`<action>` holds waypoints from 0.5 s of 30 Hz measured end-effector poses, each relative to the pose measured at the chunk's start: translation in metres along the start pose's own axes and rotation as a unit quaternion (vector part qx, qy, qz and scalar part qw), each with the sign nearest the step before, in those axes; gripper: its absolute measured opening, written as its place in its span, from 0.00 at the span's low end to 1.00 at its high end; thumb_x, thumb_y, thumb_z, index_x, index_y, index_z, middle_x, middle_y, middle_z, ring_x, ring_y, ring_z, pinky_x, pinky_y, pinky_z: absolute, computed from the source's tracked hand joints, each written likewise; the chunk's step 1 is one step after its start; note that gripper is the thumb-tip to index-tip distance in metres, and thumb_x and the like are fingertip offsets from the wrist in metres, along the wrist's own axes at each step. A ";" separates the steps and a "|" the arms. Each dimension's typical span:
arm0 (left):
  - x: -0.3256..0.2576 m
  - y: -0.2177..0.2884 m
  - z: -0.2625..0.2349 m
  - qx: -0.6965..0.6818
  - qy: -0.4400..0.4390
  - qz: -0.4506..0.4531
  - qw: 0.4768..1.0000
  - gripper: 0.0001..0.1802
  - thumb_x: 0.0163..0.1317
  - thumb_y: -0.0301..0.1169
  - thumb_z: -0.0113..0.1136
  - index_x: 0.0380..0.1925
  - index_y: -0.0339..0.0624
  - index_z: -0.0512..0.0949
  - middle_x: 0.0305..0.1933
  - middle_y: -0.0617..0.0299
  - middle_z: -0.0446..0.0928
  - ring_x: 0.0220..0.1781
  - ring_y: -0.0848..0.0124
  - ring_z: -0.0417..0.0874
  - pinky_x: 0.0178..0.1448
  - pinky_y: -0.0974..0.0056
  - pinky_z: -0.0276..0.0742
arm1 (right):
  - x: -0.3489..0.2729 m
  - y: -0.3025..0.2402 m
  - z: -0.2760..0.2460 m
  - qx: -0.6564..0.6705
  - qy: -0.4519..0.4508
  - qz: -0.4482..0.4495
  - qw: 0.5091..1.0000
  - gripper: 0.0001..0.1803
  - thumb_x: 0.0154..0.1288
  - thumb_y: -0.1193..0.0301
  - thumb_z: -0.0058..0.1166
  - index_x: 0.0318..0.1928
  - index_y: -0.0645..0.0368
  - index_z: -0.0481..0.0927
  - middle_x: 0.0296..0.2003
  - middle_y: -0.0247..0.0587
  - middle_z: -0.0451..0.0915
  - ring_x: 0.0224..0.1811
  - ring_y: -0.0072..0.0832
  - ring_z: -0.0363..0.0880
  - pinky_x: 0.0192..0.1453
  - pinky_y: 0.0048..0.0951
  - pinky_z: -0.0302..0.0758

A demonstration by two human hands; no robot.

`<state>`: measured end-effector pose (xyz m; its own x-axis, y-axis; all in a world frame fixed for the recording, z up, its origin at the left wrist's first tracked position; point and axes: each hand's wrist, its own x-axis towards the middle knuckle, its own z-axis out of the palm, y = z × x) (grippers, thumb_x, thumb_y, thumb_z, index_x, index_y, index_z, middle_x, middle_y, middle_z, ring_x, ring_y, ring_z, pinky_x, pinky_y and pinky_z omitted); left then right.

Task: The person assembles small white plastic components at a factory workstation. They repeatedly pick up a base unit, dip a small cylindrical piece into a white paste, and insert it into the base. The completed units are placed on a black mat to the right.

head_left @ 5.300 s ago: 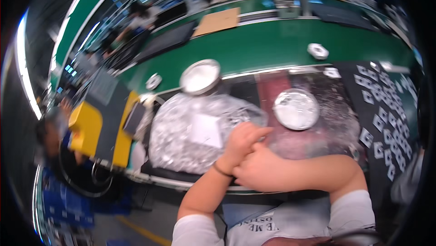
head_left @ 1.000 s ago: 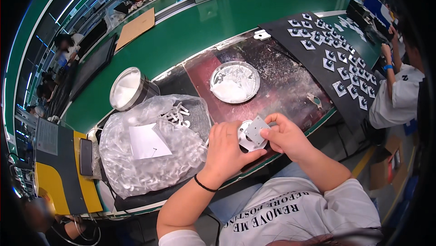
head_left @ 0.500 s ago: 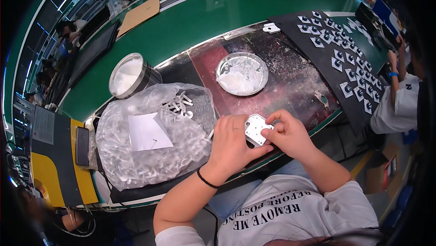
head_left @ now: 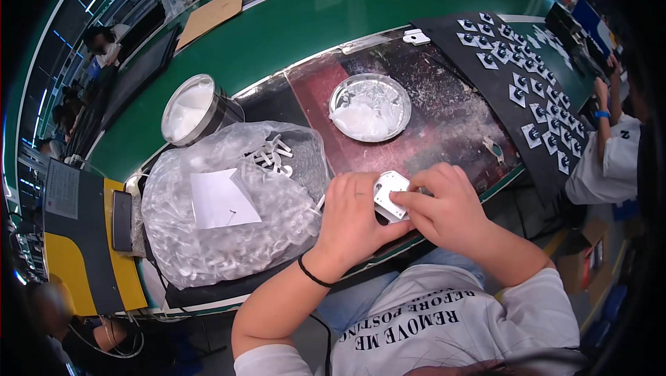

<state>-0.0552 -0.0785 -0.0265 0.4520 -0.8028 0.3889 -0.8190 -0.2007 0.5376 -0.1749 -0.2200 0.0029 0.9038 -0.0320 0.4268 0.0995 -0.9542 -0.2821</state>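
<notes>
A small white plate (head_left: 390,184) with several holes is held up at the table's near edge. My left hand (head_left: 348,211) wraps around its left side, the thumb along the lower edge. Over its right side, my right hand (head_left: 445,202) has bent fingers, with one fingertip pressed on the plate's face. Whether a tiny part sits under that fingertip is hidden. Left of my left hand lies a large clear plastic bag (head_left: 291,227) full of small white parts, with a white paper sheet (head_left: 222,199) on top. Beyond my hands stands a round metal dish (head_left: 401,109) holding a clear plastic bag (head_left: 364,121).
A metal tin (head_left: 227,114) with whitish contents leans behind the large bag. A dark mat (head_left: 510,109) at right carries several white plates with black round parts. A phone (head_left: 122,220) rests on the yellow-and-grey machine (head_left: 83,251). Another person (head_left: 610,147) works at the right.
My right hand has shifted slightly across the plate, and its pressing fingertip is now farther left on the face. My left hand keeps its hold. The view has shifted slightly.
</notes>
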 end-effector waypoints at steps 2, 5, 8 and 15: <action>-0.001 -0.002 0.002 -0.005 0.004 0.004 1.000 0.37 0.35 0.41 0.74 0.46 0.36 0.69 0.42 0.51 0.72 0.47 0.52 0.71 0.52 0.53 0.66 | 0.002 0.002 -0.001 -0.024 0.004 -0.042 0.999 0.17 0.47 0.71 0.58 0.42 0.50 0.82 0.43 0.30 0.76 0.51 0.30 0.71 0.49 0.37 0.65; 0.001 -0.002 0.002 -0.011 0.007 0.009 1.000 0.37 0.35 0.42 0.74 0.45 0.36 0.69 0.42 0.51 0.72 0.47 0.52 0.72 0.52 0.53 0.67 | 0.004 0.004 -0.006 -0.049 -0.015 -0.087 0.995 0.20 0.46 0.71 0.58 0.45 0.52 0.80 0.45 0.31 0.76 0.52 0.31 0.70 0.53 0.40 0.63; 0.001 0.000 -0.001 -0.007 -0.002 0.001 1.000 0.38 0.35 0.44 0.74 0.44 0.36 0.69 0.42 0.52 0.72 0.46 0.52 0.71 0.51 0.52 0.66 | 0.000 0.006 -0.009 -0.067 -0.034 -0.113 0.991 0.22 0.47 0.71 0.57 0.47 0.52 0.79 0.47 0.33 0.75 0.54 0.32 0.70 0.56 0.43 0.62; 0.007 0.000 -0.015 -0.002 -0.037 0.022 0.999 0.43 0.35 0.47 0.74 0.49 0.34 0.68 0.43 0.50 0.71 0.49 0.52 0.70 0.56 0.53 0.64 | 0.007 0.022 -0.021 0.086 -0.028 -0.032 0.995 0.23 0.47 0.77 0.52 0.48 0.55 0.78 0.48 0.37 0.76 0.55 0.37 0.69 0.59 0.45 0.61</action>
<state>-0.0464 -0.0757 -0.0130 0.3881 -0.8501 0.3559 -0.8356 -0.1617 0.5250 -0.1748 -0.2471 0.0179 0.9147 0.0480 0.4013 0.2227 -0.8884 -0.4014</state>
